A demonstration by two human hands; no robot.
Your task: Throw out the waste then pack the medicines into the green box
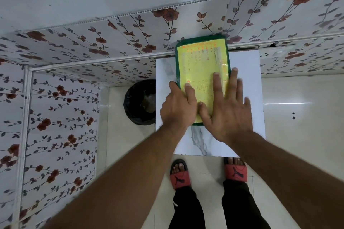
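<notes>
Green box contents hidden under lid — label print too blurred to read.

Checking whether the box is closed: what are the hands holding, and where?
Nothing gripped: left hand and right hand press flat on the green box lid's near end.

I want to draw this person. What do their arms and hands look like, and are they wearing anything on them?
Both arms are bare, with no sleeves showing. The left hand and right hand wear no gloves, and no rings, watch or bracelet can be seen. The fingernails are short and plain.
</notes>
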